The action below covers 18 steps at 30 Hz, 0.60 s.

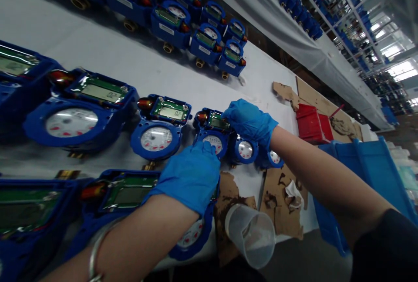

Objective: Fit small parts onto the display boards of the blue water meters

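Both my hands are on the same blue meter (211, 136), the third one along in the middle row on the worktop (98, 51). My right hand (250, 120) is curled over its top end, fingers resting on the little green display board, so it's closed loosely on the meter's housing. My left hand (192, 173) comes up from below with fingertips touching the round dial; can't really tell how tight that hold is since the back of the glove hides the fingers. Both hands are in blue gloves, and there's a metal bangle (96, 251) on my left wrist.

Left of it sit two more meters in the same row, one just beside (156, 136) and a bigger-looking one (76, 112) nearer the camera. Two smaller dials (245, 149) are tucked under my right forearm. Another row runs under my left arm, and a further row (209, 33) lines the far side of the worktop.

Near the edge there's a clear plastic cup (253, 234) lying tilted, scraps of torn cardboard (281, 203), a red box (310, 123) and a blue bin (369, 173) on the right.
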{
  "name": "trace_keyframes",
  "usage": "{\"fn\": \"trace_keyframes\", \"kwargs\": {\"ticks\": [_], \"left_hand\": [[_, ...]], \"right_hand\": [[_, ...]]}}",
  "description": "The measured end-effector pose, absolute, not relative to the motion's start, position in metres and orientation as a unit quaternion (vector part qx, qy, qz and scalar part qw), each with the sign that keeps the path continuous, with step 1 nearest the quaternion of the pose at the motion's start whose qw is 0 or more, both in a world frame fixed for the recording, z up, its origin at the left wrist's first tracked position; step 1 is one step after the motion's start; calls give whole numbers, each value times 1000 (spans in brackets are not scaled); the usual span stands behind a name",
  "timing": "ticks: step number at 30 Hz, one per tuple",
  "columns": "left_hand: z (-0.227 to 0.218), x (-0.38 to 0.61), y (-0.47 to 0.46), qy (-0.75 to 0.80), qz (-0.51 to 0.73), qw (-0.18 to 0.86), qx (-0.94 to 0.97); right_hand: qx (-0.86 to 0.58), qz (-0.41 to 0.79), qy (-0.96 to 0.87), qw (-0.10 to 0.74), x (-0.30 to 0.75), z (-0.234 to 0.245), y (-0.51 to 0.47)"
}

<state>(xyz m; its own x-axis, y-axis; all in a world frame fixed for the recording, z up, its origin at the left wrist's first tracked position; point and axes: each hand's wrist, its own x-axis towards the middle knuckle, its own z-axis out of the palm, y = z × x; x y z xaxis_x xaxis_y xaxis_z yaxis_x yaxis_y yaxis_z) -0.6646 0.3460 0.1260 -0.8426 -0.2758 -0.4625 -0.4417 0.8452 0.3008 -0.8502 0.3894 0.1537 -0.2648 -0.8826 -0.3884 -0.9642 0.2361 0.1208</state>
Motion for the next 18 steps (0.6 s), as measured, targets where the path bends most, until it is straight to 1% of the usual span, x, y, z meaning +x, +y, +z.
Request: {"fn": "trace_keyframes", "kwargs": {"ticks": [4, 16, 18], "left_hand": [[127, -665, 346, 930, 214, 227, -193], [132, -667, 346, 930, 217, 232, -184], [131, -666, 346, 932, 212, 230, -182]], "right_hand": [[-594, 176, 777, 116, -852, 148, 389], [-587, 187, 777, 129, -847, 149, 387], [-587, 172, 781, 124, -848, 146, 388]]}}
